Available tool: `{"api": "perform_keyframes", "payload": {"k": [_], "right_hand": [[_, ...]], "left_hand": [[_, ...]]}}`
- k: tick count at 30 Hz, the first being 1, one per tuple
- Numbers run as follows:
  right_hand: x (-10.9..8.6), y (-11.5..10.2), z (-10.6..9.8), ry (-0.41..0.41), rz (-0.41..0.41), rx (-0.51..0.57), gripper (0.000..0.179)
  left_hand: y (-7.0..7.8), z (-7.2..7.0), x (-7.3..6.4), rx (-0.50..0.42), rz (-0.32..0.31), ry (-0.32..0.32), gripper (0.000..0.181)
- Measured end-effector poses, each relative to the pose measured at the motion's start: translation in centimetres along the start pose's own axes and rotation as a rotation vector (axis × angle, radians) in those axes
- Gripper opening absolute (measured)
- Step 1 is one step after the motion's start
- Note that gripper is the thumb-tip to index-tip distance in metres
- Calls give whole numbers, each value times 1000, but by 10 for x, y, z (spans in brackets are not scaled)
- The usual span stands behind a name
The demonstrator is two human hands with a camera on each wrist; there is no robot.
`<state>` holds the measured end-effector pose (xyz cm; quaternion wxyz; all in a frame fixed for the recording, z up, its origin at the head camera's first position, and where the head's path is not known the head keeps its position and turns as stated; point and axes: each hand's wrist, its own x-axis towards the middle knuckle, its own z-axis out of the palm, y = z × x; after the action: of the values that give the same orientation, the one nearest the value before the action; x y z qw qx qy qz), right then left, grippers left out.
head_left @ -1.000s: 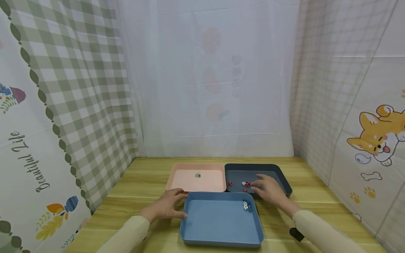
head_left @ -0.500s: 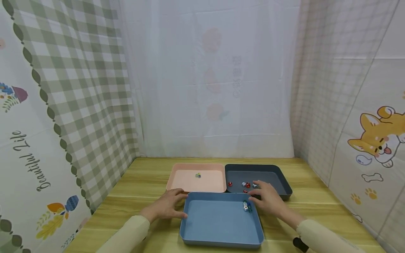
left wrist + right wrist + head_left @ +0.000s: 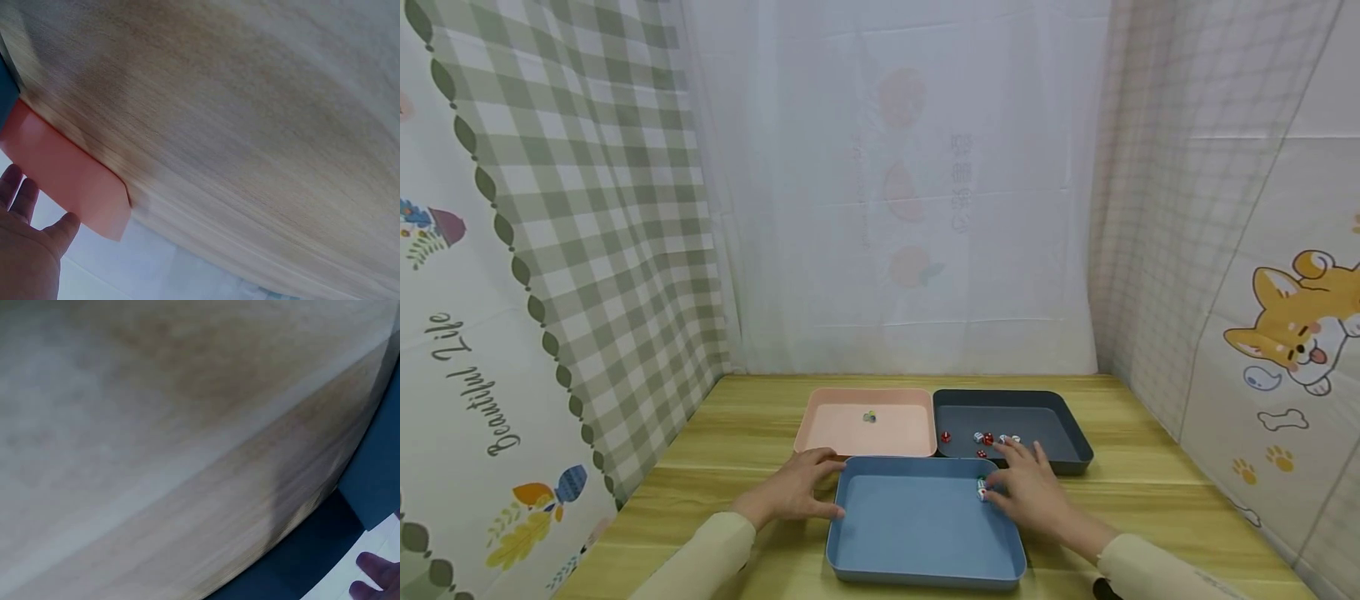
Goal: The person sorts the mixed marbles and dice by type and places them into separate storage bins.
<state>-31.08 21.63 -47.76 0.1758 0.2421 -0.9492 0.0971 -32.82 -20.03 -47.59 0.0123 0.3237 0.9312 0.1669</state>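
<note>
In the head view, my left hand (image 3: pixel 797 487) is at the left wall of the blue tray (image 3: pixel 925 575), with fingers spread and fingertips right at the rim. My right hand (image 3: pixel 1033 492) reaches over that tray's right rim. Its thumb and index fingertip are close around small white dice (image 3: pixel 982 494) in the tray's back right corner, while its other fingers extend forward over the dark tray's front edge. The right hand hides part of this group of dice. Neither wrist view shows the dice; the left hand (image 3: pixel 28 244) has its fingers apart there.
Behind the blue tray, a pink tray (image 3: pixel 827 433) holds a small yellow, green and blue cluster (image 3: pixel 869 417). A dark tray (image 3: pixel 1037 408) beside it holds several red and white dice (image 3: pixel 988 438). Curtains (image 3: pixel 917 250) enclose the wooden table (image 3: pixel 760 400) at the back and sides.
My right hand has moved from above the dark tray toward me and left, down to the dice in the blue tray's corner. The left hand has stayed in place.
</note>
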Motion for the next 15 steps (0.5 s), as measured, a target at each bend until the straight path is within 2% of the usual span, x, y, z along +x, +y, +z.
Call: {"api": "perform_keyframes", "payload": {"k": [9, 15], "right_hand": [[4, -4, -1, -58, -17, -37, 8], [9, -5, -1, -93, 7, -20, 10]], "left_hand": [[0, 0, -1, 6, -5, -3, 83], [1, -1, -1, -4, -1, -2, 83]]}}
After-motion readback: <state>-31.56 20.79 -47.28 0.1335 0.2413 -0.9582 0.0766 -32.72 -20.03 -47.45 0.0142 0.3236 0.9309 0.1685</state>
